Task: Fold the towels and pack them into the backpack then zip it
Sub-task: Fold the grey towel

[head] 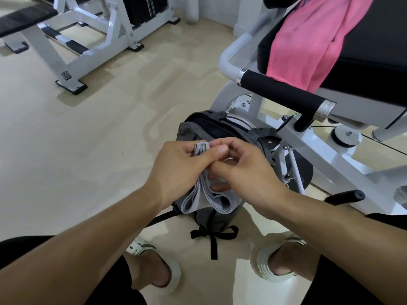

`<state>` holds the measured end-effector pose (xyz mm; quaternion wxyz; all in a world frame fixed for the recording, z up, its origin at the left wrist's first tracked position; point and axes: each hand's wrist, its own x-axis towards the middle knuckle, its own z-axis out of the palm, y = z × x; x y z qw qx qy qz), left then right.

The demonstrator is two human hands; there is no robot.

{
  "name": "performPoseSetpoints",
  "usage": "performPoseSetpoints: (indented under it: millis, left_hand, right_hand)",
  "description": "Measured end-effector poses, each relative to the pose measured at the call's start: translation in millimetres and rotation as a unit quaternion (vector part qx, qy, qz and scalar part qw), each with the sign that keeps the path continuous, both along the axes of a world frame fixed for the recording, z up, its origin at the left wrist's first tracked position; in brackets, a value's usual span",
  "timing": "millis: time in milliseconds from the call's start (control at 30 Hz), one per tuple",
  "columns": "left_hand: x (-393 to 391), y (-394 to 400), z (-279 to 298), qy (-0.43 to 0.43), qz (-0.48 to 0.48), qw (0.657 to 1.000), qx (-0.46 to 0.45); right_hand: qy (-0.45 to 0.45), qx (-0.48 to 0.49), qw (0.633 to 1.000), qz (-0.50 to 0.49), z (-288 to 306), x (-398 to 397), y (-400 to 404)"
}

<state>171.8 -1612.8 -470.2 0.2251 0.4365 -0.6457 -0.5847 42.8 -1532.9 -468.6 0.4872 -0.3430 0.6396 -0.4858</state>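
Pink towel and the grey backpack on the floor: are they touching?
Apart. The head view shows the pink towel draped over the black padded seat of the machine, while the grey backpack stands on the floor below, with white frame and bare space between them.

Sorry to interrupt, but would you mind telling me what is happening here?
A seated person is folding a grey towel, gripping it with the left hand and right hand just above a dark backpack standing on the floor between their feet. A pink towel lies draped, unfolded, over the black bench pad to the right.
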Motion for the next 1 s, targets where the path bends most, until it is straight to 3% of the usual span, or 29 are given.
performPoseSetpoints:
  millis: [167,367,433,567,633,700,833,933,1000]
  left_hand:
    - [2.1,-4.1,-1.0,0.045,0.045,0.996,0.068]
    - [3.1,-14.0,11.7,0.111,0.122,0.981,0.104]
    - [4.4,-18.9,16.6,0.159,0.138,0.967,0.141]
    - [7.7,-24.8,21.9,0.251,0.139,0.939,0.190]
    - [8.6,-26.6,20.0,0.271,0.141,0.929,0.209]
    - [11.0,-28.7,16.7,0.263,0.151,0.922,0.239]
    - [21.4,-32.8,10.2,0.165,0.156,0.928,0.296]
    - [28.5,-32.2,6.5,0.070,0.079,0.949,0.298]
    - [32.4,-31.3,8.0,0.054,0.015,0.951,0.305]
  right_hand:
    - [-0.052,-0.018,0.998,0.019,1.7,-2.2,1.7]
    - [0.079,0.002,0.984,-0.159,-15.9,-18.3,-7.0]
    - [0.012,0.062,0.984,-0.167,-20.6,-28.7,-13.9]
    - [-0.243,0.122,0.959,-0.077,-24.9,-32.6,-17.5]
    - [-0.318,0.115,0.940,-0.051,-22.5,-31.4,-15.8]
    - [-0.338,0.091,0.935,-0.060,-21.2,-33.2,-16.5]
    - [-0.271,0.042,0.952,-0.137,-15.4,-38.6,-21.4]
    - [-0.146,0.013,0.985,-0.095,-14.3,-43.8,-21.4]
    - [-0.102,0.019,0.994,-0.040,-11.5,-44.9,-19.8]
